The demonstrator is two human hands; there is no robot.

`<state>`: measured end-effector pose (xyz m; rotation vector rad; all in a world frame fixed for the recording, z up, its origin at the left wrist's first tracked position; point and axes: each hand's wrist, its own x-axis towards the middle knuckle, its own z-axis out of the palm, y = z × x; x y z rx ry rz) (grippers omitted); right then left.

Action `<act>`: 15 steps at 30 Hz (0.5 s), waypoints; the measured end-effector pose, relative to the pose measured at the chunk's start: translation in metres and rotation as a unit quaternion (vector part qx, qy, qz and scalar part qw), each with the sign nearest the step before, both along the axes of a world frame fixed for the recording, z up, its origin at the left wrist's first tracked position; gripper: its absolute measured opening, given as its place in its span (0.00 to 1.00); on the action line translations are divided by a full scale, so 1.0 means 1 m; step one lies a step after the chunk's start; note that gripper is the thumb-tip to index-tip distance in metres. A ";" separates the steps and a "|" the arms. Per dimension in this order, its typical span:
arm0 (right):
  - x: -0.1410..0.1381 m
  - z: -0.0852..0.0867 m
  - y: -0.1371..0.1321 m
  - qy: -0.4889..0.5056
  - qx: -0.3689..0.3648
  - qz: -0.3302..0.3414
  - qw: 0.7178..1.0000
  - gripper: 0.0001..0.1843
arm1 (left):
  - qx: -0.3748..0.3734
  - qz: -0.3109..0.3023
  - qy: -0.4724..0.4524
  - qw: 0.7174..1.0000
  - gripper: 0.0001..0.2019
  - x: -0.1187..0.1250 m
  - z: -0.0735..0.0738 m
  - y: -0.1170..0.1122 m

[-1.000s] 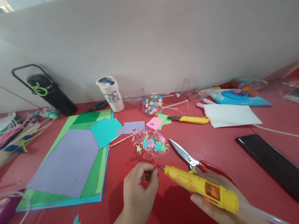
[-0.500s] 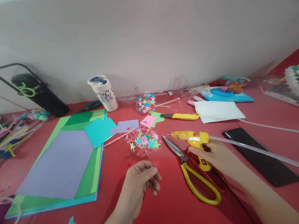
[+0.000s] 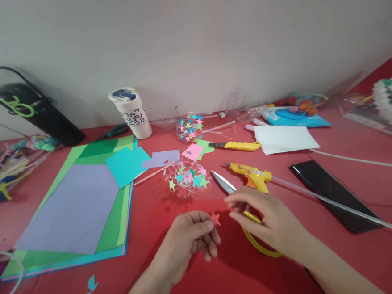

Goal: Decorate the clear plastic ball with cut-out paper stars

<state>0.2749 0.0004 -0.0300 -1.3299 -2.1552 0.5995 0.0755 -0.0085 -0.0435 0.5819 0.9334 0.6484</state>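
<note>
My left hand (image 3: 192, 239) is curled near the table's front, pinching a small red paper star (image 3: 215, 218) between thumb and forefinger. My right hand (image 3: 270, 220) hovers just to its right, fingers stretched toward the star, holding nothing; it lies over the yellow-handled scissors (image 3: 235, 198). The yellow glue gun (image 3: 251, 175) rests on the red table (image 3: 158, 279) just beyond my right hand, a clear glue stick (image 3: 337, 206) trailing from its back. A clear ball covered in coloured paper stars (image 3: 187, 180) sits a little beyond the star.
Stacked coloured paper sheets (image 3: 82, 204) lie at left. A white cup (image 3: 131, 113), a second star ball (image 3: 189, 127), a yellow utility knife (image 3: 238, 145), white paper (image 3: 282, 138) and a black phone (image 3: 335, 195) surround the hands. Pipe cleaners (image 3: 6, 169) lie far left.
My right hand set the glue gun down on the table and moved left toward my left hand. The red star now shows at my left fingertips.
</note>
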 end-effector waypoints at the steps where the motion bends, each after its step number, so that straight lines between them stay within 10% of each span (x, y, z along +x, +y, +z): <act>1: -0.007 0.000 -0.003 0.038 -0.010 0.045 0.998 0.08 | -0.004 -0.007 0.001 1.000 0.06 0.000 0.000 0.000; 15: -0.012 -0.011 -0.006 0.118 0.004 0.115 0.986 0.06 | -0.062 -0.040 -0.041 0.996 0.03 -0.002 -0.006 0.001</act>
